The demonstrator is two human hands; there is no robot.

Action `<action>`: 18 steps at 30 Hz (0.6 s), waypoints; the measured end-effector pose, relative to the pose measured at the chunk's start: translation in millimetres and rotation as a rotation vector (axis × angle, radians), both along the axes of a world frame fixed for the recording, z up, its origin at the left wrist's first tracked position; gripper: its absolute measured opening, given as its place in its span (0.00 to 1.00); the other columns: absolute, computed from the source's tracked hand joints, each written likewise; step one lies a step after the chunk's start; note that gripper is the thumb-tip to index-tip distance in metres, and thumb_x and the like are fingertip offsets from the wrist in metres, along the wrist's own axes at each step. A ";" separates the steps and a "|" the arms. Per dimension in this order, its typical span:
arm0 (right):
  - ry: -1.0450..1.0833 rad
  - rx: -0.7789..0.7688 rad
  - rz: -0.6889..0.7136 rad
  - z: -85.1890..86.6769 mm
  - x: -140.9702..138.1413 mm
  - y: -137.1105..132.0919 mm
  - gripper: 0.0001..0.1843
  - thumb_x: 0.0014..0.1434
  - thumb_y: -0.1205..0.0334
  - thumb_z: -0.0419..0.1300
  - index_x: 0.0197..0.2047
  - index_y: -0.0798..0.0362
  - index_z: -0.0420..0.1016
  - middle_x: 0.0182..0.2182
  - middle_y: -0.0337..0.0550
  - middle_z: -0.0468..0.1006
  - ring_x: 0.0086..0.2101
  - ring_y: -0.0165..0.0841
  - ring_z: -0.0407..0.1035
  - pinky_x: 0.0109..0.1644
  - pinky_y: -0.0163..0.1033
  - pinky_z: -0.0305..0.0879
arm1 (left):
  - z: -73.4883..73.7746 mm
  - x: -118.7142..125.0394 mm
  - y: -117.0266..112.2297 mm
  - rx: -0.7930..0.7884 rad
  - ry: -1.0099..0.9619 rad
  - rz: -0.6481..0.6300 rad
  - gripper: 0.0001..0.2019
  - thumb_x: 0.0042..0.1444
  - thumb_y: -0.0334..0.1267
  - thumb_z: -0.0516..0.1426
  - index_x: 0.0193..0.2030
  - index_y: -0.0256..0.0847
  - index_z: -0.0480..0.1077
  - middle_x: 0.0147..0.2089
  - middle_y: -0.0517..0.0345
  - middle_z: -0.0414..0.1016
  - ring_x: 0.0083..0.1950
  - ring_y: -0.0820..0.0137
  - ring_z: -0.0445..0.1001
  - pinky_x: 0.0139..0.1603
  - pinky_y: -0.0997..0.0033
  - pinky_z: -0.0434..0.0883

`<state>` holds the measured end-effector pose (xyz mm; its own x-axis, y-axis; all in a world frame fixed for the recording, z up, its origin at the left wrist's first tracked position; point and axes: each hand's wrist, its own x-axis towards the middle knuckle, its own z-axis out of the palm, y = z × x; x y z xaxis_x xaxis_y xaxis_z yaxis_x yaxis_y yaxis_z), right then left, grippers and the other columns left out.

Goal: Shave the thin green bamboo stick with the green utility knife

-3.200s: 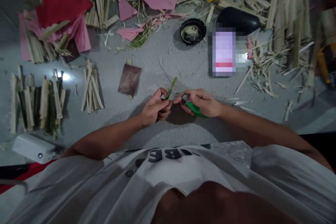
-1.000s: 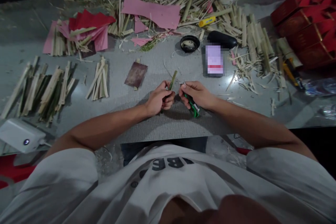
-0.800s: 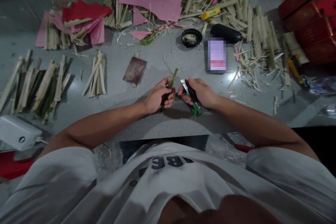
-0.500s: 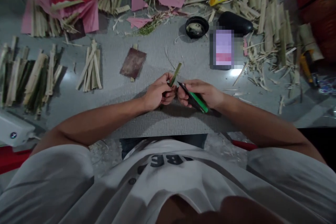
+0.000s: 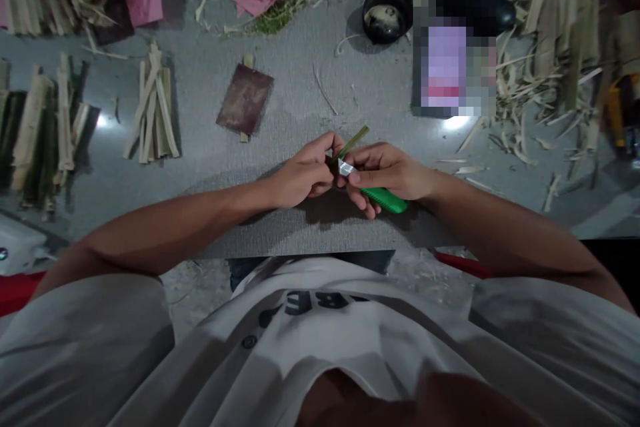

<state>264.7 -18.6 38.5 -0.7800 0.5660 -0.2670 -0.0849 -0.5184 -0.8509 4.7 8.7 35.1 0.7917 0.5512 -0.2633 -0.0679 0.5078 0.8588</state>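
Near the table's front edge, my left hand point(image 5: 311, 172) is closed around a thin green bamboo strip point(image 5: 356, 140), whose free end slants up to the right. My right hand point(image 5: 383, 173) grips a green utility knife point(image 5: 384, 199), its handle under the fingers. The knife's shiny metal tip point(image 5: 345, 167) is right at the strip beside my left fingertips; whether it touches is hard to see. Beyond my hands lies a brown sandpaper piece point(image 5: 245, 99) with a strip end showing above and below it.
Bundles of bamboo strips point(image 5: 153, 107) lie at the left, with more strips and shavings point(image 5: 520, 107) at the right. A black bowl-like lid point(image 5: 387, 15), a black case point(image 5: 475, 5) and a blurred phone-like object point(image 5: 443, 70) sit at the back. Pink paper point(image 5: 257, 1) lies behind.
My right hand has turned the knife so its metal tip points left at the strip. The strip now leans further right. The camera view has shifted closer to the table.
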 end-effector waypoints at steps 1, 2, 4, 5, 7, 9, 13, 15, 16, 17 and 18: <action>-0.006 -0.013 0.002 -0.2 0.5 0.0 0.30 0.85 0.36 0.83 0.54 0.55 0.80 0.34 0.42 0.91 0.26 0.34 0.87 0.27 0.30 0.80 | -0.5 -0.9 -0.4 0.041 0.005 -0.017 0.24 0.57 0.35 0.68 0.51 0.52 0.58 0.33 0.75 0.75 0.22 0.82 0.54 0.26 0.73 0.49; -0.005 -0.021 0.003 -0.6 1.0 0.1 0.30 0.85 0.36 0.83 0.53 0.55 0.80 0.34 0.42 0.91 0.26 0.34 0.87 0.27 0.31 0.80 | -1.3 -1.4 -0.9 0.094 0.008 -0.035 0.25 0.61 0.36 0.71 0.51 0.52 0.58 0.34 0.76 0.72 0.23 0.82 0.55 0.28 0.73 0.51; 0.001 -0.034 0.008 -1.5 1.7 0.5 0.30 0.85 0.37 0.84 0.53 0.55 0.81 0.34 0.42 0.90 0.26 0.35 0.87 0.26 0.31 0.79 | -3.9 -1.4 -2.2 0.211 0.001 -0.052 0.29 0.66 0.43 0.78 0.51 0.51 0.59 0.37 0.74 0.70 0.27 0.81 0.60 0.31 0.72 0.57; 0.003 -0.041 0.012 -1.9 1.8 0.7 0.30 0.84 0.37 0.84 0.53 0.55 0.81 0.33 0.41 0.89 0.25 0.34 0.86 0.26 0.31 0.79 | -5.8 -0.8 -2.6 0.264 0.003 -0.049 0.33 0.67 0.49 0.81 0.50 0.51 0.59 0.39 0.72 0.71 0.30 0.79 0.64 0.34 0.72 0.61; 0.009 -0.058 0.021 -1.8 1.5 1.1 0.30 0.83 0.37 0.85 0.52 0.55 0.83 0.31 0.40 0.88 0.23 0.34 0.84 0.25 0.32 0.78 | -10.6 0.7 -2.4 0.370 0.026 -0.016 0.39 0.66 0.63 0.84 0.49 0.51 0.59 0.42 0.68 0.71 0.36 0.74 0.70 0.38 0.69 0.66; 0.012 -0.078 0.032 -0.6 0.5 0.9 0.30 0.83 0.37 0.85 0.51 0.55 0.83 0.31 0.39 0.87 0.22 0.34 0.83 0.24 0.32 0.78 | -15.9 1.4 -0.9 0.499 0.077 0.029 0.42 0.64 0.76 0.81 0.47 0.50 0.60 0.42 0.67 0.67 0.40 0.70 0.69 0.40 0.66 0.67; 0.025 -0.101 0.012 2.6 -3.4 -2.0 0.32 0.82 0.36 0.85 0.46 0.52 0.78 0.30 0.39 0.87 0.21 0.32 0.81 0.23 0.31 0.77 | -23.1 -1.2 2.0 0.677 0.182 0.034 0.43 0.68 0.89 0.70 0.47 0.50 0.61 0.39 0.67 0.64 0.38 0.68 0.64 0.40 0.62 0.64; 0.016 -0.100 -0.009 3.4 -6.0 -4.7 0.33 0.82 0.36 0.85 0.45 0.51 0.76 0.30 0.38 0.86 0.21 0.31 0.80 0.23 0.31 0.76 | -24.2 -2.8 1.5 0.714 0.225 0.026 0.43 0.70 0.91 0.66 0.48 0.50 0.61 0.38 0.66 0.67 0.37 0.67 0.66 0.40 0.61 0.64; 0.014 -0.095 -0.022 3.4 -7.5 -6.3 0.33 0.82 0.36 0.86 0.45 0.51 0.76 0.30 0.38 0.85 0.21 0.30 0.79 0.23 0.30 0.75 | -24.3 -3.3 0.9 0.729 0.241 0.028 0.43 0.71 0.91 0.65 0.48 0.50 0.61 0.39 0.65 0.68 0.38 0.66 0.67 0.40 0.61 0.65; 0.015 -0.086 -0.037 3.2 -9.0 -7.8 0.33 0.81 0.35 0.86 0.45 0.51 0.76 0.29 0.37 0.85 0.21 0.30 0.78 0.23 0.30 0.74 | -24.0 -3.5 0.2 0.741 0.254 0.030 0.43 0.72 0.91 0.64 0.48 0.50 0.61 0.39 0.64 0.70 0.38 0.65 0.68 0.41 0.61 0.66; 0.021 -0.071 -0.054 2.9 -10.5 -9.4 0.34 0.81 0.35 0.86 0.45 0.51 0.76 0.29 0.36 0.84 0.21 0.29 0.77 0.23 0.30 0.74 | -23.6 -3.6 -0.3 0.750 0.264 0.035 0.42 0.73 0.91 0.64 0.48 0.50 0.61 0.40 0.64 0.71 0.39 0.65 0.69 0.41 0.61 0.66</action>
<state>254.2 -28.0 41.4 -0.7548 0.5875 -0.2919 -0.1315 -0.5714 -0.8101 1.2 8.4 11.5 0.7341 0.6789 0.0112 0.1804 -0.2110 0.9607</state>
